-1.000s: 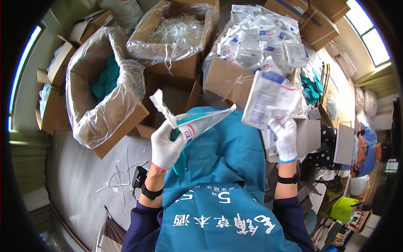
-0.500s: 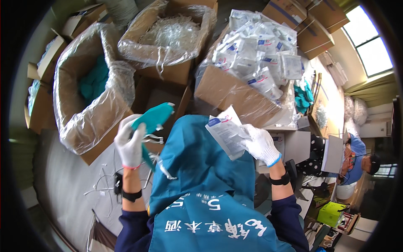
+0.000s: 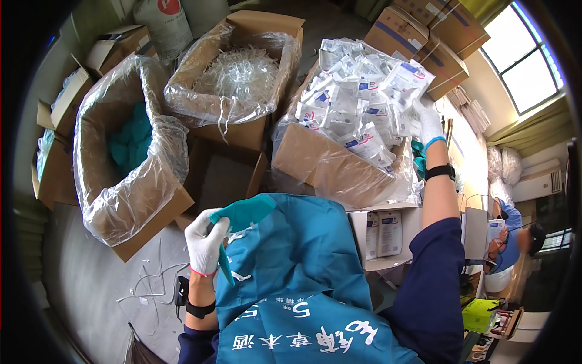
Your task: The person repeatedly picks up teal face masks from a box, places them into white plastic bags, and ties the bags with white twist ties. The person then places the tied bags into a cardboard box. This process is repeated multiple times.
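Observation:
Gripped in my white-gloved left hand (image 3: 205, 246) are teal folded face masks (image 3: 247, 211), one fanned out to the right and another hanging below the thumb, with white ear loops dangling. My right hand (image 3: 429, 125), also gloved in white, reaches far forward to the right edge of a heap of white packets (image 3: 351, 103). Its fingers close on the lower edge of a flat white packet (image 3: 407, 84) with blue and red print, tilted over the heap. The fingertips are partly hidden by it. The heap fills a plastic-lined cardboard box (image 3: 321, 161).
Plastic-lined boxes at the left hold teal masks (image 3: 130, 139) and clear-white strips (image 3: 239, 73). An open brown box (image 3: 227, 176) stands between them and me. By my right forearm, a small carton (image 3: 409, 233) contains upright packets. A co-worker (image 3: 515, 212) sits at far right, holding something white.
My right hand has carried the white packet from before my lap forward and right to the heap. My left hand has moved slightly lower and right, still holding the masks.

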`<state>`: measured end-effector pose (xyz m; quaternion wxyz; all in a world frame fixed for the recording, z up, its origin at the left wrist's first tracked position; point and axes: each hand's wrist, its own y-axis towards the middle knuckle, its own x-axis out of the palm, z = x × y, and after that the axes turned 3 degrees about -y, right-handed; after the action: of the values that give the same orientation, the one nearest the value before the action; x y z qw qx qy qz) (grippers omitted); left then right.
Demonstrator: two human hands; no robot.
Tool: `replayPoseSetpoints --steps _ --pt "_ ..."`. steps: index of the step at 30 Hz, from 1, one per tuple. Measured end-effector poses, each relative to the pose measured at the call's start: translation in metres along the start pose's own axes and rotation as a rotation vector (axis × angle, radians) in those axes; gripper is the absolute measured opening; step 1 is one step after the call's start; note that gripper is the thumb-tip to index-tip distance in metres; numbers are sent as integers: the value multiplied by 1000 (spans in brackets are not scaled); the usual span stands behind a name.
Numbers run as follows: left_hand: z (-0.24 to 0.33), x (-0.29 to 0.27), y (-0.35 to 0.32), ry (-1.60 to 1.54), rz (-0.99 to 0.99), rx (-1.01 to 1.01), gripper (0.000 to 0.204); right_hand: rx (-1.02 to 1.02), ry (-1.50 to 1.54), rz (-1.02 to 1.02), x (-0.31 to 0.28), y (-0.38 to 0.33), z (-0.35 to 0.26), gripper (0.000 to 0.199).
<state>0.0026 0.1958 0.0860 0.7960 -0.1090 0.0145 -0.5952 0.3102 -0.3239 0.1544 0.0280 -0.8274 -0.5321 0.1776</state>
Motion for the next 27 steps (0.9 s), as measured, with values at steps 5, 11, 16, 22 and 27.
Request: replayPoseSetpoints --steps 5,11,16,22,27 --pt "-10 -2 -7 -168 3 -81 18 -918 -742 349 63 -113 54 59" --pt "7 32 -16 -102 -248 -119 20 -495 269 -828 121 -304 106 85" --pt "9 48 -21 -216 -112 -38 30 -697 -111 -430 129 -355 117 23" --pt "-7 70 -16 -529 67 -34 66 -1094 -100 -503 139 -388 125 42" --pt "-31 67 -5 -683 -17 67 69 -982 -77 -582 119 -425 122 70"
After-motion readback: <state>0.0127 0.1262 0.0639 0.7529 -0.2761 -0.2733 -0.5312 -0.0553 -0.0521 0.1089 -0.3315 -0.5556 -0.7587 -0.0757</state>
